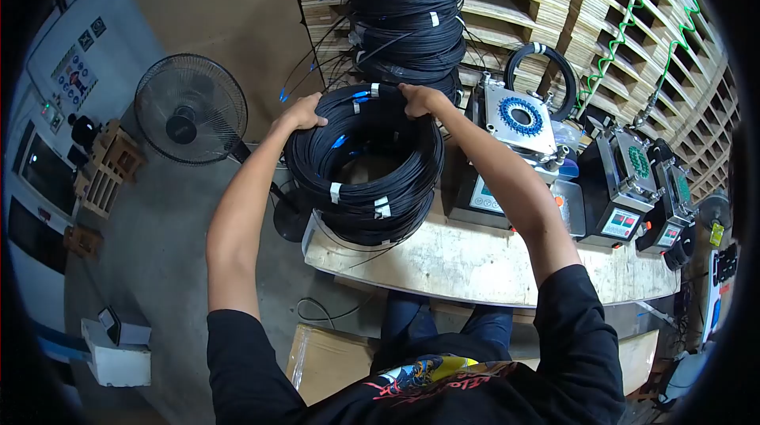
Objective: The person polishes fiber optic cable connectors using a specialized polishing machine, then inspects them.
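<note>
A stack of black cable coils (372, 191) stands near the left end of the wooden workbench (475, 259). White tape bands tie the coils, and blue connectors show at the far rim and inside the ring. My left hand (302, 114) grips the far left of the top coil, its thumb toward the opening. At the far right of the same coil, my right hand (423, 100) is closed over the rim. The undersides of both hands' fingers are hidden by the cable.
Behind rises a taller stack of cable coils (408, 21). To the right stand a machine with a blue ring of connectors (521, 116) and two more machines with green fixtures (633, 160). A floor fan (190, 108) is at left; a cardboard sheet (332, 358) lies below the bench.
</note>
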A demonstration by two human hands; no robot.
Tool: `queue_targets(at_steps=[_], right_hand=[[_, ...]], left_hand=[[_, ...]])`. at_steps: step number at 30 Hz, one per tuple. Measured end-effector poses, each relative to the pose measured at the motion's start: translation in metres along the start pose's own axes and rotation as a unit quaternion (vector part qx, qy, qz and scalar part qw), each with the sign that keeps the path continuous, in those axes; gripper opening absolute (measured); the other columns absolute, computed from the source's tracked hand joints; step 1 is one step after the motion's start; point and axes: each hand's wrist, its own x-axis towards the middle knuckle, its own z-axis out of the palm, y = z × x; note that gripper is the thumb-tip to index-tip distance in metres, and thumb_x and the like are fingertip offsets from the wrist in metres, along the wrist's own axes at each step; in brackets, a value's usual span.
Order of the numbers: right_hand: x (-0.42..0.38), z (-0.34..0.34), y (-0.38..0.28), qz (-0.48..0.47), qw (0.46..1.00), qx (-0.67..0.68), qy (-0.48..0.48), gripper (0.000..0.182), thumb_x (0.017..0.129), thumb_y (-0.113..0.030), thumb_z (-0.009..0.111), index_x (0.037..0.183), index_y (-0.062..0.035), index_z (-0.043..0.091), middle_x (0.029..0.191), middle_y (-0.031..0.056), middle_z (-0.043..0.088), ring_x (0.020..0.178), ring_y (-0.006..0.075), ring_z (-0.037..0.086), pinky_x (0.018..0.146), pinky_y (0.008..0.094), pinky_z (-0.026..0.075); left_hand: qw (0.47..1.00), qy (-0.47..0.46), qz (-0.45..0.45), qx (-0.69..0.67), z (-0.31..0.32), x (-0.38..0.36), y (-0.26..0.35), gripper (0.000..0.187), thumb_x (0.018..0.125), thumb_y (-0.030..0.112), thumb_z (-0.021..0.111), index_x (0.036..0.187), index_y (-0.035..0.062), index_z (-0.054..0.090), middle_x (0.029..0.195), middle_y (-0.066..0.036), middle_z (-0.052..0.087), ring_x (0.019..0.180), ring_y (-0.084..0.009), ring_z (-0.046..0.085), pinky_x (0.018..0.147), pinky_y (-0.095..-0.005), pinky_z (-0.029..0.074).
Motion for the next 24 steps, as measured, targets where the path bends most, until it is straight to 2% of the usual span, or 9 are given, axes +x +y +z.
queue_targets(at_steps=[2, 6, 9, 12, 13, 15, 18, 22, 24], right_hand=[[-0.030, -0.025, -0.012, 0.047, 0.992, 0.096, -0.070, 0.093, 0.078, -0.010, 0.064, 0.158, -0.0145, 0.016, 0.146, 0.0234, 0.048, 0.124, 0.0446, 0.055, 0.092, 0.0529, 0.054], [-0.020, -0.013, 0.005, 0.024, 0.990, 0.128, -0.054, 0.095, 0.078, -0.009, 0.062, 0.159, -0.0153, 0.012, 0.150, 0.0224, 0.042, 0.125, 0.0475, 0.053, 0.085, 0.0572, 0.056], [-0.037, -0.020, 0.000, 0.038, 0.983, 0.161, -0.077, 0.091, 0.077, -0.009, 0.063, 0.157, -0.0131, 0.019, 0.147, 0.0232, 0.046, 0.126, 0.0440, 0.054, 0.091, 0.0527, 0.054], [-0.016, 0.007, 0.014, -0.010, 0.994, 0.092, 0.051, 0.083, 0.075, -0.013, 0.065, 0.151, -0.0086, 0.032, 0.141, 0.0220, 0.053, 0.127, 0.0365, 0.055, 0.103, 0.0405, 0.048], [-0.012, 0.011, 0.017, -0.009, 0.994, 0.092, 0.052, 0.083, 0.075, -0.013, 0.065, 0.151, -0.0086, 0.032, 0.141, 0.0220, 0.053, 0.127, 0.0365, 0.055, 0.103, 0.0405, 0.048], [-0.002, 0.016, 0.017, 0.004, 0.994, 0.094, 0.062, 0.083, 0.076, -0.015, 0.065, 0.152, -0.0087, 0.031, 0.141, 0.0211, 0.054, 0.126, 0.0376, 0.056, 0.102, 0.0418, 0.048], [-0.005, 0.012, 0.011, -0.008, 0.995, 0.081, 0.051, 0.081, 0.077, -0.017, 0.063, 0.152, -0.0083, 0.031, 0.139, 0.0221, 0.055, 0.124, 0.0388, 0.056, 0.101, 0.0431, 0.049], [-0.010, 0.004, 0.006, 0.013, 0.996, 0.093, 0.010, 0.085, 0.076, -0.017, 0.067, 0.152, -0.0093, 0.031, 0.139, 0.0221, 0.055, 0.123, 0.0387, 0.057, 0.101, 0.0430, 0.049], [-0.012, 0.005, 0.009, -0.013, 0.994, 0.105, 0.022, 0.088, 0.075, -0.018, 0.071, 0.153, -0.0110, 0.030, 0.139, 0.0219, 0.055, 0.124, 0.0373, 0.058, 0.101, 0.0417, 0.050]], left_hand=[[1.000, -0.005, -0.001, 0.003, -0.003, -0.001, 0.006, 0.081, 0.075, 0.021, 0.084, 0.141, -0.0014, 0.043, 0.138, -0.027, 0.054, 0.130, -0.0406, 0.051, 0.108, -0.0443, 0.044], [1.000, -0.012, -0.008, 0.011, -0.002, 0.001, 0.009, 0.073, 0.076, 0.018, 0.083, 0.136, -0.0015, 0.046, 0.135, -0.027, 0.056, 0.128, -0.0418, 0.052, 0.106, -0.0455, 0.045], [0.998, -0.028, -0.035, 0.039, -0.006, -0.013, 0.029, 0.069, 0.076, 0.014, 0.082, 0.135, 0.0019, 0.046, 0.130, -0.025, 0.060, 0.124, -0.0376, 0.056, 0.104, -0.0427, 0.045], [0.999, -0.037, -0.005, 0.011, -0.004, -0.005, 0.013, 0.065, 0.075, 0.011, 0.082, 0.131, 0.0035, 0.049, 0.125, -0.024, 0.063, 0.121, -0.0367, 0.059, 0.101, -0.0424, 0.046], [0.999, -0.036, -0.004, 0.011, -0.003, -0.002, 0.009, 0.065, 0.075, 0.011, 0.082, 0.131, 0.0035, 0.049, 0.125, -0.024, 0.063, 0.121, -0.0367, 0.059, 0.101, -0.0424, 0.046], [0.999, -0.032, 0.022, -0.018, -0.001, 0.002, -0.001, 0.058, 0.074, 0.015, 0.083, 0.120, 0.0003, 0.052, 0.125, -0.025, 0.063, 0.122, -0.0412, 0.057, 0.101, -0.0461, 0.047], [0.996, -0.045, 0.037, -0.073, 0.003, 0.012, -0.020, 0.058, 0.073, 0.015, 0.083, 0.120, 0.0002, 0.054, 0.125, -0.024, 0.063, 0.121, -0.0399, 0.058, 0.100, -0.0455, 0.048], [0.997, -0.026, 0.044, -0.059, 0.002, 0.007, -0.014, 0.059, 0.072, 0.016, 0.084, 0.122, 0.0011, 0.056, 0.123, -0.023, 0.065, 0.118, -0.0388, 0.060, 0.099, -0.0443, 0.048], [0.997, -0.023, 0.028, -0.074, -0.001, 0.001, -0.003, 0.058, 0.070, 0.013, 0.084, 0.121, -0.0005, 0.058, 0.115, -0.020, 0.068, 0.110, -0.0306, 0.064, 0.098, -0.0381, 0.047]])
